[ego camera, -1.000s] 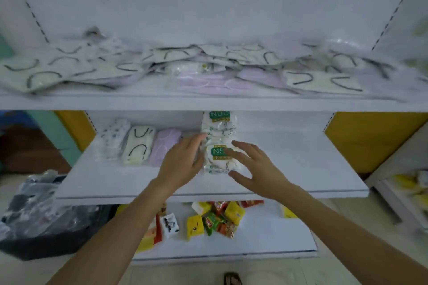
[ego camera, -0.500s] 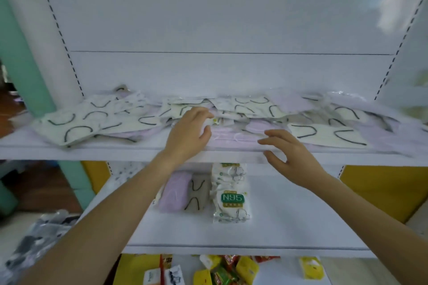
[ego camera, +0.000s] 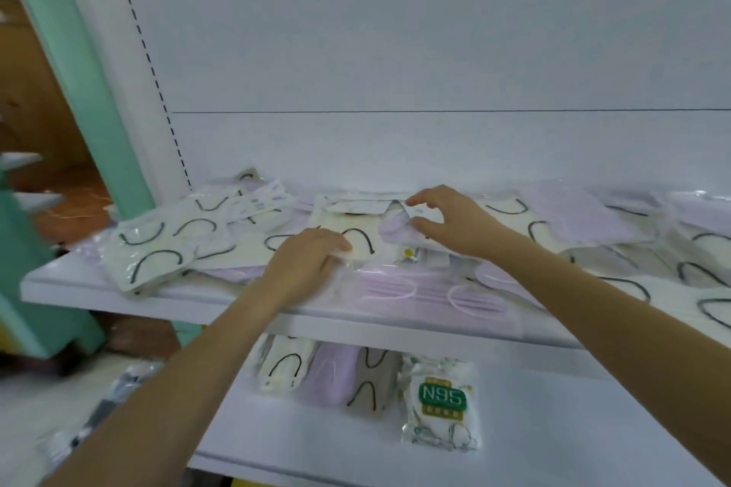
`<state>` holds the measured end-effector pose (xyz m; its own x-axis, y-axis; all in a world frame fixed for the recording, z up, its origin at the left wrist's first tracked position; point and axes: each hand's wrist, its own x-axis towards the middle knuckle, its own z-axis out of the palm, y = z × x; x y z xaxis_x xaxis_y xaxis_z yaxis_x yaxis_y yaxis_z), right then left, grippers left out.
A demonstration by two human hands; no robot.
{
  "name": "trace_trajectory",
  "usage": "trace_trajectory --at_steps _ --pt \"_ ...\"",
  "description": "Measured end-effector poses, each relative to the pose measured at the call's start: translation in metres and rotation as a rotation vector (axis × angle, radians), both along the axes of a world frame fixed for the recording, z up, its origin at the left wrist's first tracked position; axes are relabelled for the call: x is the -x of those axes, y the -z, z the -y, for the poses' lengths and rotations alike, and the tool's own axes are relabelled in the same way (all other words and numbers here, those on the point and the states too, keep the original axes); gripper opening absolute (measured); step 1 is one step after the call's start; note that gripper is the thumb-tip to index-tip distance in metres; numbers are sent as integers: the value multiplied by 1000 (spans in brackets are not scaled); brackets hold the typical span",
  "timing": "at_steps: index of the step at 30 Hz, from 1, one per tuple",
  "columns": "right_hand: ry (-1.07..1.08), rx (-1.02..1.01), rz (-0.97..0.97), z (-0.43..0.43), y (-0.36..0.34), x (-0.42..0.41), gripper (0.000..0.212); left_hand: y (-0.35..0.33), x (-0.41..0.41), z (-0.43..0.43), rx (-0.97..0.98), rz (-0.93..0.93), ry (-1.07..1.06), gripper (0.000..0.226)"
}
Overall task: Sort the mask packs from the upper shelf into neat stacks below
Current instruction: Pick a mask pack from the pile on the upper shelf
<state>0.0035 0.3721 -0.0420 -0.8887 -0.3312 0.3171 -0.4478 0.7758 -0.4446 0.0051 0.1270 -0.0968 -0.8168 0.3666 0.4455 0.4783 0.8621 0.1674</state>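
Mask packs [ego camera: 166,245] sprawl across the upper shelf [ego camera: 79,291]; the right hand [ego camera: 451,221] pinches one between its fingers, the left hand [ego camera: 304,269], at its 8 o'clock, curls fingers on another. Pulling may drag slick neighbours off the edge

**Cropped, Covered, Blurred**

Cut off at the right edge: mask packs [ego camera: 708,304] on the upper shelf [ego camera: 59,289]. Hidden behind its lip: far ends of the lower stacks [ego camera: 328,380]. Blurred at near left: a dark bag [ego camera: 99,407]. Unclear: left hand [ego camera: 304,269] gripping or pressing the clear lilac pack [ego camera: 395,289]. Unreadable: small white pack [ego camera: 425,211] in the right hand [ego camera: 451,221] pinch.
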Motion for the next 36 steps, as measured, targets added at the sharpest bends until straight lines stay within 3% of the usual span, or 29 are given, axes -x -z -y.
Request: trace_trajectory --at_steps 6,10,13,16,18,23,26,28,31,34,36 --pt "38 -33 87 50 9 33 36 -14 5 57 17 32 3 31" --pt "78 -43 61 81 15 33 34 -33 6 103 -178 104 -36 33" --pt "94 -20 -31 109 17 27 30 -47 4 128 -432 361 72 20" --pt "37 24 -96 141 19 15 28 -54 11 147 -546 475 121 30" --pt "-9 -10 -36 162 21 6 31 -56 12 154 -563 477 58 8" --pt "-56 -88 52 203 25 -1 37 -62 10 169 -488 739 122 52" --pt "2 43 -43 217 20 -6 35 -65 11 192 -436 601 64 50" --pt "0 65 -80 230 16 -10 35 -63 13 213 -570 442 -45 45" --pt "-177 -11 -50 262 19 -20 42 -55 14 254 -791 208 -235 41" --pt "-319 -178 -40 303 31 -26 63 -42 13 290 -844 218 -345 44" --pt "-304 -303 8 325 39 -25 76 -32 7 305 -819 266 -406 45"
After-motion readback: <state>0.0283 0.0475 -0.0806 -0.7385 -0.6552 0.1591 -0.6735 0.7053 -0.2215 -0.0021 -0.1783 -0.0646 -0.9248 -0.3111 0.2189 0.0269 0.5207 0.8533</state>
